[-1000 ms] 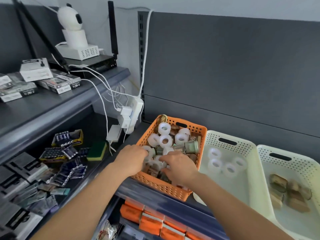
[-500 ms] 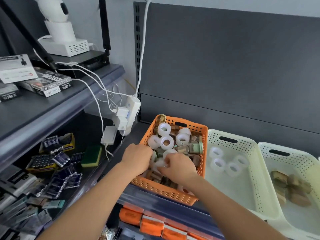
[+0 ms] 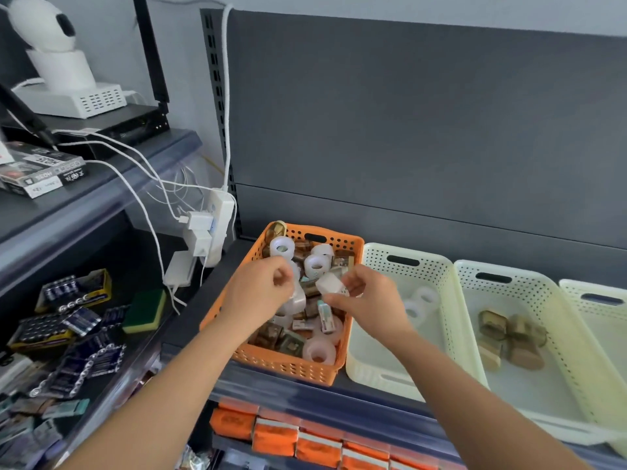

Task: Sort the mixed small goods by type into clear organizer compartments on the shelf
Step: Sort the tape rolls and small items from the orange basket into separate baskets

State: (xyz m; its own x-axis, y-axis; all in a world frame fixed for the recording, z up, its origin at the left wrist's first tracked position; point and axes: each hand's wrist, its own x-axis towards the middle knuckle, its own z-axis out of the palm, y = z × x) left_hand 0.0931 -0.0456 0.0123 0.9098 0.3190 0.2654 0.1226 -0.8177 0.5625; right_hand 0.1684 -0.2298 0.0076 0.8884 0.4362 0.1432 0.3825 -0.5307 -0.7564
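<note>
Your left hand (image 3: 258,293) hovers over the left half of the orange basket (image 3: 288,366), fingers curled in toward the thumb. Blur hides the fingertips, so I cannot tell whether they hold anything. Your right hand (image 3: 368,296) is over the basket's right side, with thumb and fingers pinching a small white piece (image 3: 329,283) clear of the pile.

The orange basket sits at the left end of the shelf (image 3: 305,393), its front wall at the shelf's front edge. It is full of mixed goods: clear tape rolls (image 3: 319,351) among brown packets (image 3: 288,344).

3 cream baskets stand in a row to its right along the shelf. The 1st cream basket (image 3: 373,371) touches the orange one and holds a few clear rolls (image 3: 422,298) near its back wall. The 2nd cream basket (image 3: 529,283) holds brown packets (image 3: 509,337). The 3rd cream basket (image 3: 597,286) is cut off at the right edge of view.
</note>
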